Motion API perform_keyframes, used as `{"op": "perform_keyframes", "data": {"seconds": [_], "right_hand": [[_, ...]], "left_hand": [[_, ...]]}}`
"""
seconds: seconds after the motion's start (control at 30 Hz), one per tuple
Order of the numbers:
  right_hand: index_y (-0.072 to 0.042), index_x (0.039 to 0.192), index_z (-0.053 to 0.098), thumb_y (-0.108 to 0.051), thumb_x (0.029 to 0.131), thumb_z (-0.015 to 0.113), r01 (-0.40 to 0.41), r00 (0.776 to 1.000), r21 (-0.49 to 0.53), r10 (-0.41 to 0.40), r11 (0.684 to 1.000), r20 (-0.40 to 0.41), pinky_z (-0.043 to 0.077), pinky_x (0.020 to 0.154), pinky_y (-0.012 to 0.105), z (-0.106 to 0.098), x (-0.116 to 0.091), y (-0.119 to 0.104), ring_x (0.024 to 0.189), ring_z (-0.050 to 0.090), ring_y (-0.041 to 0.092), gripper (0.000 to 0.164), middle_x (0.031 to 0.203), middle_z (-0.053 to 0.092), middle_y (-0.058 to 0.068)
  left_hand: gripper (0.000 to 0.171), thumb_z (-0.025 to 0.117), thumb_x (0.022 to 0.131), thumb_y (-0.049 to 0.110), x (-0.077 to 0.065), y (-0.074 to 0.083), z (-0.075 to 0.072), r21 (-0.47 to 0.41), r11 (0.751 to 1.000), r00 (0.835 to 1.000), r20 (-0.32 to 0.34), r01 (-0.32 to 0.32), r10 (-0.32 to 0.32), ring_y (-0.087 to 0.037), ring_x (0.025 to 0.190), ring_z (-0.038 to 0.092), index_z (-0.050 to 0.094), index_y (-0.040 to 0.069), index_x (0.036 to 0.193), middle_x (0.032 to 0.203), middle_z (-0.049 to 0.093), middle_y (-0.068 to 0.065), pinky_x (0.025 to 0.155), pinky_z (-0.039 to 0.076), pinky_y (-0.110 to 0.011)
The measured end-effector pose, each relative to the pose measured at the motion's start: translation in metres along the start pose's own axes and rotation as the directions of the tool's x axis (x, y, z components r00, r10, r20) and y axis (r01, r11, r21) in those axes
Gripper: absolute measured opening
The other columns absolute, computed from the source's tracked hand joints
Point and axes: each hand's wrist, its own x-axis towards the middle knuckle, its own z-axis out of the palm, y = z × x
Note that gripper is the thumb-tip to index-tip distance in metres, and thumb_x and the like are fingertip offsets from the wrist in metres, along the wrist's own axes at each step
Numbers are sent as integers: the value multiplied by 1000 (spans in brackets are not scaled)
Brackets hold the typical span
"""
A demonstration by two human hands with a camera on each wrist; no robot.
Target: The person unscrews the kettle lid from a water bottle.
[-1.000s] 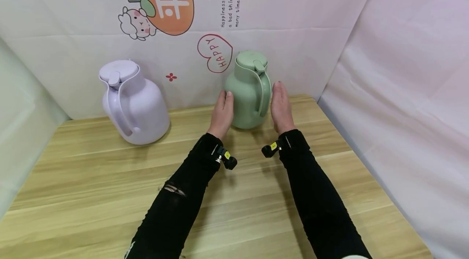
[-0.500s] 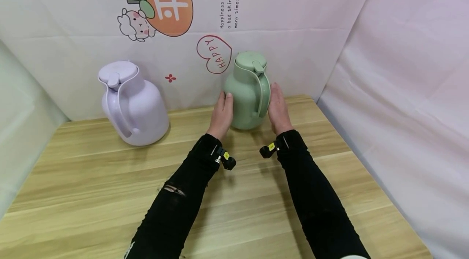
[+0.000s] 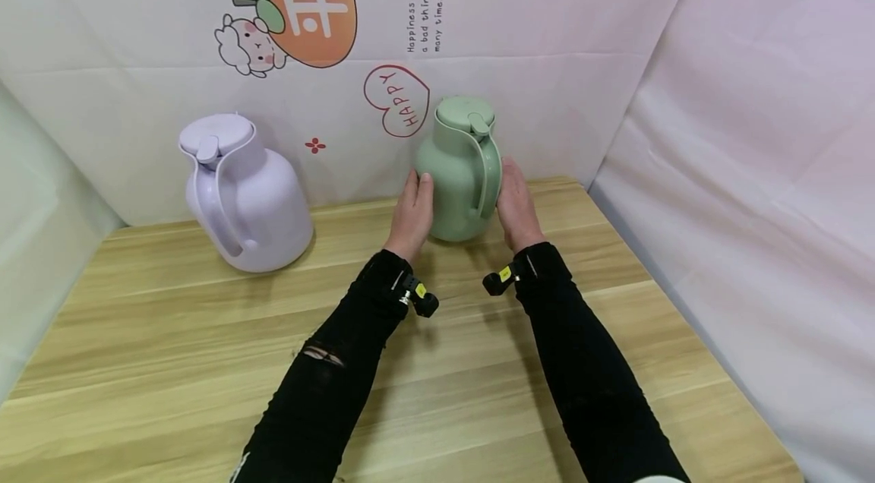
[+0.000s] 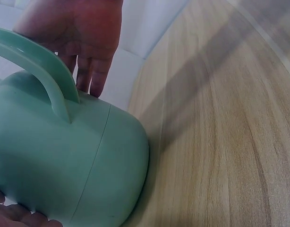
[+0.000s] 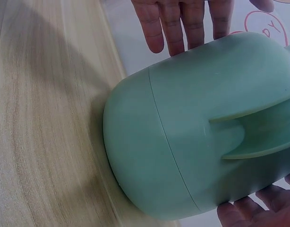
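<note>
A pale green vacuum jug (image 3: 454, 183) stands upright at the back of the table, its handle turned toward me and its lid on. My left hand (image 3: 411, 217) lies along its left side. In the right wrist view the fingers (image 5: 171, 23) of that hand look straight, tips at the jug's wall. On the opposite side, beside the handle, my right hand (image 3: 518, 209) rests with extended fingers against the body. Fingertips of the right hand (image 5: 258, 208) touch the wall in the right wrist view. Neither hand is curled round the handle.
A lilac vacuum jug (image 3: 256, 198) of the same shape stands further left on the wooden table (image 3: 171, 339). Behind both jugs hangs a white printed cloth (image 3: 533, 4), and another pale cloth (image 3: 766, 149) runs along the right edge.
My right hand has moved left, closing the small gap to the green jug's side. The left hand and both jugs keep their places; the head view shifts slightly.
</note>
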Motion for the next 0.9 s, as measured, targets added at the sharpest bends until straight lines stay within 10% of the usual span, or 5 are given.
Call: {"op": "perform_keyframes", "data": {"seconds": [0.2, 0.47, 0.7, 0.9], "right_hand": [[-25, 122, 53, -69, 107, 28, -1, 1000, -14, 2, 1000, 13, 35, 118, 49, 0, -2, 0, 137, 45, 17, 52, 140, 50, 0], [-26, 163, 33, -67, 107, 29, -49, 999, -52, 49, 997, 0, 21, 128, 46, 1, -8, 1, 157, 26, 18, 70, 168, 34, -2], [-21, 153, 45, -67, 108, 28, 2, 1000, -52, -2, 999, -11, 27, 125, 46, 4, -10, 4, 152, 35, 18, 67, 159, 45, 2], [-19, 114, 54, -70, 106, 28, 65, 998, -28, -65, 998, -18, 41, 111, 50, 8, -12, 6, 126, 51, 21, 58, 125, 56, 6]], "left_hand": [[79, 20, 109, 65, -3, 1, -3, 10, 1000, 1000, 8, -4, 4, -18, 162, 10, 5, 15, 168, 176, 10, -1, 130, 14, -38], [77, 21, 110, 63, -5, 0, -7, 30, 999, 1000, -9, -13, 13, -19, 161, 13, 7, 15, 168, 175, 13, -2, 130, 16, -40], [78, 20, 110, 63, -7, -3, -9, 48, 999, 999, -32, -25, 27, -22, 160, 18, 11, 11, 168, 174, 18, -6, 129, 19, -41], [76, 23, 110, 62, -9, -2, -12, 40, 999, 998, -67, -18, 21, -24, 158, 27, 16, 12, 167, 172, 26, -8, 127, 25, -41]]}}
